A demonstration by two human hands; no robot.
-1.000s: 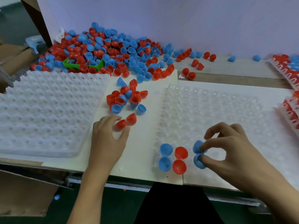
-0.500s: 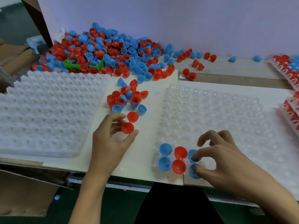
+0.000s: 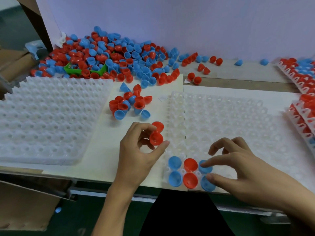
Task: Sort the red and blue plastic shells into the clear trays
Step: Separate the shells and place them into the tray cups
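Hovering just left of the clear tray (image 3: 221, 120), the left hand (image 3: 138, 155) pinched two red shells (image 3: 156, 138) between thumb and curled fingers. The right hand (image 3: 245, 169) lay over the tray's near edge, index fingertip and thumb each touching one of two blue shells (image 3: 205, 185) seated there, gripping neither; both shells were partly hidden. Blurred filled trays (image 3: 301, 77) right of the clear tray were cut off.

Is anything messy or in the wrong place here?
Yes: a blue shell lies on the floor under the table edge, apparently dropped. The big shell pile also buries a green box at the back.
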